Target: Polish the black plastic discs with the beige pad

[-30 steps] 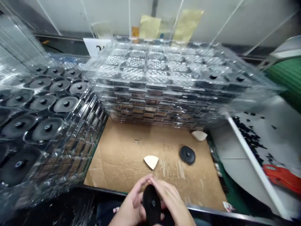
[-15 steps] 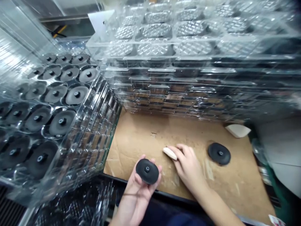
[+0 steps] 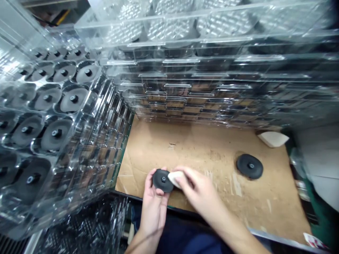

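Note:
In the head view, my left hand (image 3: 155, 201) is closed around the edge of a black oval disc (image 3: 160, 179), which has a small raised stub at its centre facing up. My right hand (image 3: 197, 187) pinches a cream-white pad (image 3: 174, 177) and holds it against the right side of that disc. Further right, a second black oval disc (image 3: 249, 166) of the same kind lies stub-up on the cardboard, apart from both hands.
Brown cardboard (image 3: 196, 144) covers the worktop. A white wedge-shaped pad (image 3: 274, 139) lies at its back right corner. Clear plastic trays (image 3: 185, 88) are stacked along the back. Another tray stack (image 3: 106, 116) on the left holds several black oval discs.
My right hand has brought the white pad left onto the disc. My left hand has moved slightly up with the disc. The camera view has shifted a little.

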Available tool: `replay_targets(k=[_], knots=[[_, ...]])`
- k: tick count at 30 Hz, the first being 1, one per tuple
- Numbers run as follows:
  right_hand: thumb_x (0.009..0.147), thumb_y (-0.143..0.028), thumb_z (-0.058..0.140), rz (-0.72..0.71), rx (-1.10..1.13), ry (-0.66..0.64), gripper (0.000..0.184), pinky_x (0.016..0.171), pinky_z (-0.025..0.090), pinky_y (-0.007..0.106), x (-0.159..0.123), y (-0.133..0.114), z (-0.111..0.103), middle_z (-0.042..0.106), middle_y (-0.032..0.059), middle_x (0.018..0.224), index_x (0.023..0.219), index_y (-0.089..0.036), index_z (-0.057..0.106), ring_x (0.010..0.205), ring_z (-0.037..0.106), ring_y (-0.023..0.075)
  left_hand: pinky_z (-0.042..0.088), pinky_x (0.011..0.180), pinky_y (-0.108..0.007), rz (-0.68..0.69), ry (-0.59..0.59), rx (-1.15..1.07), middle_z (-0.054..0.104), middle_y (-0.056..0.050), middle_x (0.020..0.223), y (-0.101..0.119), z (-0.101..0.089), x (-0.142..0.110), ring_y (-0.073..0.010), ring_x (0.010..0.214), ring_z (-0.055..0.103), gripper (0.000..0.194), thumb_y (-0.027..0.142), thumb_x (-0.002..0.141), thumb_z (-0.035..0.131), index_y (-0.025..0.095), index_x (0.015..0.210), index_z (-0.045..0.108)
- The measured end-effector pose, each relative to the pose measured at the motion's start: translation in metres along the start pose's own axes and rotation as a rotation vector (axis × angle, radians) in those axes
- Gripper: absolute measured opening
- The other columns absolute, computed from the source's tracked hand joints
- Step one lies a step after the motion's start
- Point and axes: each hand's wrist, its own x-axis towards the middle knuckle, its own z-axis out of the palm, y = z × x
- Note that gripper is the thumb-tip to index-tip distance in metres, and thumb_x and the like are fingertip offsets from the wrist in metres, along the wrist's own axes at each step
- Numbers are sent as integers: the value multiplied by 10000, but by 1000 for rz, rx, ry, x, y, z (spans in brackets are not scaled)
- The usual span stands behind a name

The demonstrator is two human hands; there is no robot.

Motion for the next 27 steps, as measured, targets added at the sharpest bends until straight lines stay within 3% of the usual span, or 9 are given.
replay_targets(k=[4, 8, 12, 16, 20, 23, 27], knots=[[868, -244, 451, -33, -5, -65, 189, 678, 495, 242, 1, -5, 6, 694, 16, 837, 881, -221, 639, 740, 648, 158, 506, 849, -312, -14, 6, 5, 655, -101, 1112, 0, 0, 0, -236, 1038, 611, 484, 146, 617, 750, 239, 1050, 554], [872, -227, 415, -22, -38, -46, 228, 743, 488, 297, 3, -5, 5, 687, 67, 902, 927, -181, 632, 814, 644, 195, 494, 864, -294, -7, 28, -2, 650, -82, 1108, -1, -1, 1, -217, 1070, 590, 451, 119, 642, 712, 244, 1046, 555], [853, -213, 460, -30, -19, -99, 184, 639, 494, 220, 5, -7, 4, 698, -2, 804, 869, -218, 644, 681, 646, 137, 505, 841, -314, -20, 27, -1, 658, -86, 1089, -1, -1, 2, -244, 1043, 605, 494, 111, 591, 740, 243, 1032, 560], [873, -223, 409, -11, -50, -61, 236, 730, 494, 308, 4, -8, 5, 691, 64, 899, 930, -178, 634, 801, 650, 195, 485, 871, -281, -13, 31, -1, 663, -68, 1089, -1, -1, 2, -210, 1068, 589, 460, 104, 624, 709, 251, 1034, 560], [874, -228, 430, -34, -20, -106, 206, 679, 504, 236, 1, -8, 4, 696, 6, 851, 901, -220, 634, 743, 654, 145, 488, 872, -318, -40, 21, 1, 660, -76, 1106, 0, -2, 1, -227, 1067, 592, 455, 70, 651, 674, 258, 1047, 550], [879, -218, 414, -2, -36, -57, 224, 715, 506, 279, 1, -7, 5, 700, 28, 867, 893, -207, 637, 782, 655, 172, 467, 889, -264, -21, 26, 4, 657, -65, 1112, 0, -2, 0, -190, 1091, 573, 451, 73, 654, 681, 256, 1046, 554], [875, -220, 413, -60, -18, -73, 234, 736, 508, 269, -2, -8, 5, 700, 24, 899, 929, -207, 641, 808, 656, 164, 489, 851, -299, -42, 4, 10, 655, -70, 1112, 0, -2, 0, -217, 1036, 606, 448, 100, 664, 685, 270, 1055, 548]])
